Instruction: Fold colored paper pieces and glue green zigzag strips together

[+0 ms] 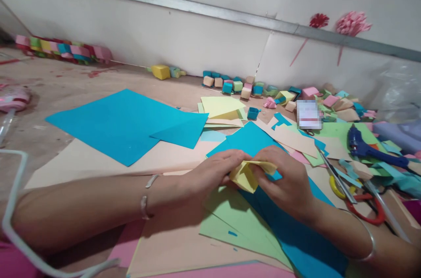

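A small folded piece of yellow paper (245, 176) is held between both hands near the middle of the view. My left hand (217, 168) is closed round its left side, fingers together. My right hand (284, 177) pinches its right side between thumb and fingers. Beneath the hands lie blue sheets (296, 225), with a green sheet (237, 221) just in front. A large blue sheet (121, 124) lies farther left, and pale yellow sheets (220, 107) are behind the hands.
Scissors with red and yellow handles (365, 208) and a blue glue gun (371, 148) lie at right among paper scraps. Small paper boxes (226, 87) line the wall. A pale bent metal frame (9, 208) stands at left. Paper flowers (353, 23) hang on the wall rail.
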`<state>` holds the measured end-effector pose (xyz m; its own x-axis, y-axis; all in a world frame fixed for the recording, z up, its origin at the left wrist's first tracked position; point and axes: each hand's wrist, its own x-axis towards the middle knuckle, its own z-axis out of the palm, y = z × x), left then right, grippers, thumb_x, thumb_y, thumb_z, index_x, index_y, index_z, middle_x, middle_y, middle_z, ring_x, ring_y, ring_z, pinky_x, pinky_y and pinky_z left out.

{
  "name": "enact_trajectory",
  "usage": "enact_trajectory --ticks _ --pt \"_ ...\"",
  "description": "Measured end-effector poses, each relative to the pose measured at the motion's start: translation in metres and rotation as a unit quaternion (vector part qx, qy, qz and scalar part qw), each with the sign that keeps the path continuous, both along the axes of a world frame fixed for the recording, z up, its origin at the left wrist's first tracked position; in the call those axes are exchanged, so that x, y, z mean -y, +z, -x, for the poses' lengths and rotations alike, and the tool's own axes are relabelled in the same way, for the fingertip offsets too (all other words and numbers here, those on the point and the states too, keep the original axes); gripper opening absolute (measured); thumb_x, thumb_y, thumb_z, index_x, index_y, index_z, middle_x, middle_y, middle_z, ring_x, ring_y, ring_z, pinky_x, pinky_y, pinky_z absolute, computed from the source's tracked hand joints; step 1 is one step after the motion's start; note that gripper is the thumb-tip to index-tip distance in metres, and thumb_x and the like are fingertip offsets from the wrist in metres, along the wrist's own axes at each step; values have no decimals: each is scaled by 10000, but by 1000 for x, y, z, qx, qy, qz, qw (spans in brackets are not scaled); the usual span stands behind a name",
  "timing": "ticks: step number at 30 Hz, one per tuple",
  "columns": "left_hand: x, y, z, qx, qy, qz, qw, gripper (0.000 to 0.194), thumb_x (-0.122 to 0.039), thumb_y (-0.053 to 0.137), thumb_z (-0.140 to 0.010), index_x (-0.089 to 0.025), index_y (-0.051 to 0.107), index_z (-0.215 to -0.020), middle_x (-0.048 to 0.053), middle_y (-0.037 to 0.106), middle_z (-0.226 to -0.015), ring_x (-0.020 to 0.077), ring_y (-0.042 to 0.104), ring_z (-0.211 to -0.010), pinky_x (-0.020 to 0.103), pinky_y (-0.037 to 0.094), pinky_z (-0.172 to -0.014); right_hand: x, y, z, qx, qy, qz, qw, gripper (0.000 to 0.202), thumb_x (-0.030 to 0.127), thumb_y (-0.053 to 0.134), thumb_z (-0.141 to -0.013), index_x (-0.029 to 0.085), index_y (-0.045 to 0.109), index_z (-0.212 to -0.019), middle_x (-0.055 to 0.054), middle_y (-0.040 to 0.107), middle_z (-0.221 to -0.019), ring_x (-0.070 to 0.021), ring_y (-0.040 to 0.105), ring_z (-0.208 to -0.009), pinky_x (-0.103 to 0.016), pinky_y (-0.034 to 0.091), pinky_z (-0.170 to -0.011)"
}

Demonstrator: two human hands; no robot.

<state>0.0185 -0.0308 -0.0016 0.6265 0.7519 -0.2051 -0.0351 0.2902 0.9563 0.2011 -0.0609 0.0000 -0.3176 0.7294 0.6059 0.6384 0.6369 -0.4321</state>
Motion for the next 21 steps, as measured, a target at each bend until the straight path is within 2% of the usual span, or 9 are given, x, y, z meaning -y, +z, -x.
enact_trajectory --ticks 1,3,5,7,13,18,21 --pt "-1 3 2 -54 18 -84 995 335 -495 570 -864 -172 651 -900 44 611 -866 175 554 -793 283 446 -679 0 1 0 -4 1 28 1000 112 167 538 -876 204 592 -785 -30 651 -738 -168 582 -711 -294 456 -645" --pt "-3 7 5 -146 34 -233 961 258 -430 656 -798 -174 641 -819 33 613 -853 173 548 -793 272 430 -667 -1 1 0 -6 -5 85 996 102 181 569 -845 206 578 -746 -9 637 -707 -145 560 -654 -265 433 -600" --pt "-3 9 8 -193 20 -307 932 124 -286 675 -754 -175 625 -778 20 626 -826 160 550 -766 259 419 -646 -1 1 1 -3 -20 123 992 100 177 594 -811 208 552 -726 13 606 -678 -126 522 -603 -244 402 -555" --pt "-1 9 9 -213 10 -337 917 21 -187 615 -754 -176 621 -771 12 636 -800 146 551 -729 249 410 -625 0 -1 1 1 -19 140 990 117 159 590 -801 208 523 -719 24 578 -668 -118 496 -588 -235 385 -546" --pt "0 0 9 -250 13 -416 874 123 -127 528 -751 -169 638 -786 23 630 -754 141 537 -669 249 381 -587 4 -6 7 16 25 141 990 126 111 552 -801 214 504 -746 14 586 -709 -131 522 -651 -241 402 -602" --pt "-2 -4 8 -250 31 -412 876 90 -124 525 -738 -184 579 -778 2 612 -717 126 511 -623 231 341 -542 8 -1 7 32 10 168 985 138 91 518 -762 225 495 -783 2 597 -728 -151 530 -655 -265 414 -604" --pt "-2 -5 8 -237 32 -416 878 119 -87 509 -694 -187 554 -741 -8 604 -713 121 508 -631 224 345 -555 9 1 3 35 25 203 978 180 55 495 -740 226 492 -796 0 627 -774 -155 558 -697 -273 439 -646"
